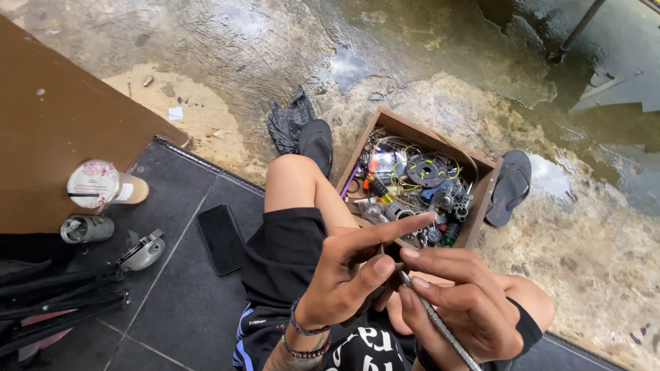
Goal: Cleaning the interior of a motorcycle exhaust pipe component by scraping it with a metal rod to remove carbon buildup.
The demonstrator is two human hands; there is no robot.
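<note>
Pinched in right hand (460, 302) fingertips: thin grey knurled metal rod (440, 326); left hand (350, 275) fingers loosely spread, touching its tip.

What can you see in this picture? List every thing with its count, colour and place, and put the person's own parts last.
Wooden box: one, brown, on the wet ground ahead, full of small metal parts and wires.
Sandals: two, black, one right of the box, one left of it on the foot.
Phone: one, black, on the dark tiles.
Cup: one, lidded, lying by the brown board.
Metal can: one, silver, below the cup.
Rag: one, dark, on the ground.
Metal rod: one, silver, in the right hand.
Left hand: forefinger out, bead bracelets at the wrist.
Right hand: gripping the rod.
</note>
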